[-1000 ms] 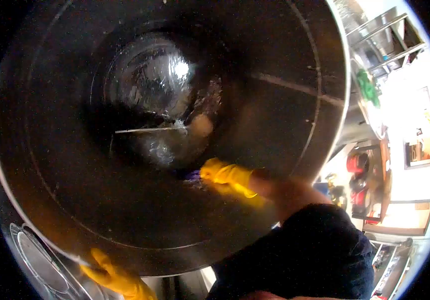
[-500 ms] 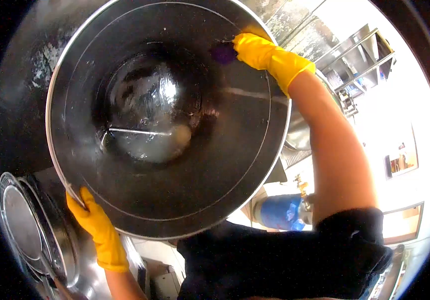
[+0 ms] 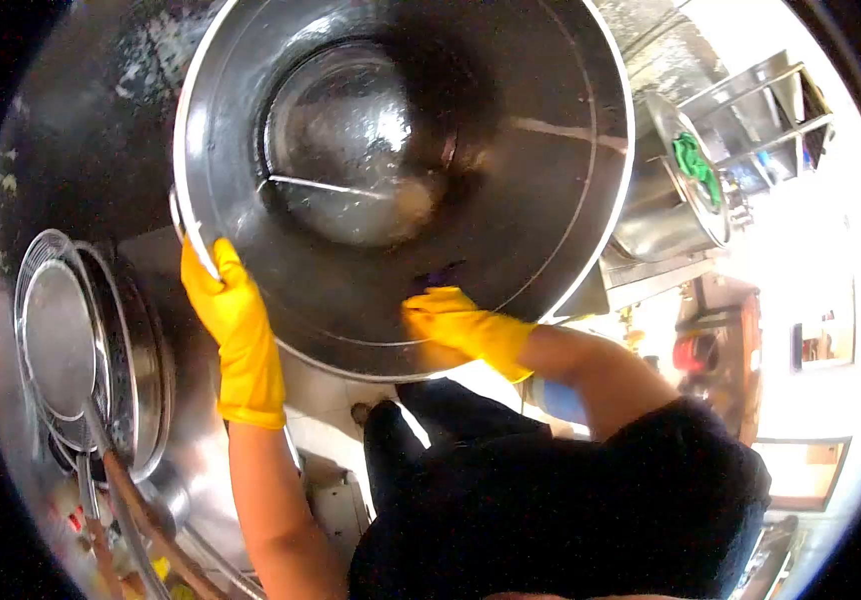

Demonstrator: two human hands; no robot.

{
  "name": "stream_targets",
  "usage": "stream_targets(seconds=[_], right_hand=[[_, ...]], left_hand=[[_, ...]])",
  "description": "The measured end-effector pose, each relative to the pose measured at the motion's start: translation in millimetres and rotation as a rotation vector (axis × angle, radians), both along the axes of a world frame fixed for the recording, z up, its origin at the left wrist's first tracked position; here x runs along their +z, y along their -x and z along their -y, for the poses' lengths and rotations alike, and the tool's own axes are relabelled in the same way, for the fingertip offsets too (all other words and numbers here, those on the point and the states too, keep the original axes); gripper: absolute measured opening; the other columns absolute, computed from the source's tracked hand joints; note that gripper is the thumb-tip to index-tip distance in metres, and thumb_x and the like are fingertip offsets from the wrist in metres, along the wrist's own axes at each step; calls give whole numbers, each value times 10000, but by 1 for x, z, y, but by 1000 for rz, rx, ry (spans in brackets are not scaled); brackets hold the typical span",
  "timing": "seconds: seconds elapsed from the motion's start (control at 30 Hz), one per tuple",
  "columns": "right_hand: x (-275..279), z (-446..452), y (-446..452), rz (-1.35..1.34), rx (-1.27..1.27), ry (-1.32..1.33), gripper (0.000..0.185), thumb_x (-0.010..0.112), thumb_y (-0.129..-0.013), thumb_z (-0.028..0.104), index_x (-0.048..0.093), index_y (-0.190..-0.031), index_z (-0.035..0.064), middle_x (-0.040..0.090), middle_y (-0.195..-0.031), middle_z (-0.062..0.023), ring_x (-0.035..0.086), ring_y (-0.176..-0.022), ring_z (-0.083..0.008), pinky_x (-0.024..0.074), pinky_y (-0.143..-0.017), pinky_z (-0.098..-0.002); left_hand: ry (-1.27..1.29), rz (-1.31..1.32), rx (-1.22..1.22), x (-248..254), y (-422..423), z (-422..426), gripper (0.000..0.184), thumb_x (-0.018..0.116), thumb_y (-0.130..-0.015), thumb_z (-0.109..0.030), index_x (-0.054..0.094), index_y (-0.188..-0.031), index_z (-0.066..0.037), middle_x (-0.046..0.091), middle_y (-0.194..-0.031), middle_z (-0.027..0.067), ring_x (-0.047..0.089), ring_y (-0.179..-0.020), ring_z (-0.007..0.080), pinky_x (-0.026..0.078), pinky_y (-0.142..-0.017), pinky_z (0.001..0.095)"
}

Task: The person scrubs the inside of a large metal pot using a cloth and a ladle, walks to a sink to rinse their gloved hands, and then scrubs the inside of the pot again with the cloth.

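Observation:
A large metal stockpot (image 3: 511,215) is tipped so its mouth faces me. Its inside wall looks dark, and a thin pale line and bright reflections show near the bottom. My left hand (image 3: 236,310), in a yellow rubber glove, is closed around the rim at the lower left, beside a side handle. Inside the mouth, near the lower edge, my right hand (image 3: 456,322), gloved the same way, is closed on a dark purple scrubbing pad (image 3: 441,273) against the wall. Most of the pad is hidden by the fingers, which are slightly blurred.
Strainers (image 3: 59,325) with long handles and metal bowls (image 3: 141,350) are stacked at the left on a steel surface. Another metal pot (image 3: 651,215) with a green cloth (image 3: 696,168) stands at the right, near a steel shelf rack (image 3: 751,110). Below lies a tiled floor.
My right hand has swept the pad from the upper right of the pot's inside wall down to its lower edge. The pot sits higher and further right in view, with my left hand still on its rim.

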State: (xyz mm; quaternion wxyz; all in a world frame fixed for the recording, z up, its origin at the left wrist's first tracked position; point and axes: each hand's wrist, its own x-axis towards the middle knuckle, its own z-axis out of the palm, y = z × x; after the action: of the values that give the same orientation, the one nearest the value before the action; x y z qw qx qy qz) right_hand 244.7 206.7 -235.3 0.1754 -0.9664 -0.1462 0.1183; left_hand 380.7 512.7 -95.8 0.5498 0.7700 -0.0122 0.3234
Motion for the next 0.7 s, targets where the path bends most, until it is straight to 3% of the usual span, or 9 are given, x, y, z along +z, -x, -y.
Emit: stream_targets(seconds=[0.07, 0.17, 0.23, 0.3, 0.37, 0.43, 0.53, 0.63, 0.7], right_hand=[[9, -105, -37, -192, -279, -210, 387, 534, -913, 303, 557, -1269, 153, 525, -1328, -147, 444, -1239, -432, 325, -1074, -483], [27, -196, -124, 30, -358, -694, 402, 512, -934, 287, 516, -1294, 108, 506, -1304, -237, 409, -1262, -440, 317, -1077, -454], [67, -216, -154, 123, -480, -840, 377, 526, -927, 267, 546, -1269, 111, 569, -1235, -209, 431, -1234, -437, 319, -1071, -429], [1, -214, -170, 271, -420, -847, 370, 565, -904, 236, 570, -1255, 121, 592, -1205, -196, 470, -1203, -415, 349, -1051, -420], [-43, -165, -157, 49, -386, -858, 379, 604, -878, 230, 585, -1248, 148, 603, -1184, -193, 517, -1164, -383, 390, -1017, -412], [-62, -93, -144, -270, -470, -655, 395, 642, -851, 266, 595, -1234, 178, 618, -1167, -170, 561, -1110, -358, 434, -966, -408], [-157, 16, -146, -188, -347, -166, 457, 574, -854, 440, 594, -1251, 214, 567, -1294, -87, 435, -1267, -296, 293, -1073, -433], [-210, 120, -201, -307, -233, 128, 498, 563, -851, 448, 569, -1282, 200, 504, -1363, -113, 407, -1289, -320, 300, -1068, -441], [-238, 138, -232, -234, -381, 294, 465, 587, -824, 429, 605, -1218, 182, 546, -1297, -129, 435, -1252, -323, 323, -1044, -443]], left_hand=[[-6, -26, 47, -6, 0, 1, 360, 595, -907, -113, 518, -1236, 13, 584, -1158, 174, 567, -1057, 291, 427, -921, 347], [-76, -55, 84, -7, 0, 1, 382, 604, -909, -124, 501, -1253, 7, 584, -1158, 172, 571, -1055, 288, 425, -927, 355], [8, -135, 96, -15, 0, 0, 393, 607, -911, -120, 494, -1269, -6, 582, -1167, 150, 569, -1029, 243, 434, -905, 328], [48, -233, 141, -10, 3, 4, 396, 609, -911, -117, 492, -1274, -13, 579, -1169, 131, 563, -1014, 215, 437, -891, 308], [-28, -317, 193, -9, 6, 0, 399, 608, -916, -110, 481, -1286, -30, 573, -1150, 79, 544, -1016, 178, 431, -891, 278], [55, -371, 211, 2, 11, 8, 401, 598, -926, -114, 466, -1299, -44, 554, -1194, 80, 528, -1051, 174, 428, -898, 285], [72, -406, 301, 6, 12, 14, 433, 618, -925, -195, 467, -1298, -33, 572, -1207, 89, 544, -1018, 197, 466, -886, 336], [198, -474, 436, 14, 9, 32, 523, 646, -905, -206, 427, -1356, -54, 546, -1274, 136, 543, -1094, 256, 471, -944, 372], [-29, -551, 552, 14, 6, 31, 469, 561, -948, -221, 405, -1356, -49, 476, -1341, 188, 535, -1117, 305, 466, -982, 421]])
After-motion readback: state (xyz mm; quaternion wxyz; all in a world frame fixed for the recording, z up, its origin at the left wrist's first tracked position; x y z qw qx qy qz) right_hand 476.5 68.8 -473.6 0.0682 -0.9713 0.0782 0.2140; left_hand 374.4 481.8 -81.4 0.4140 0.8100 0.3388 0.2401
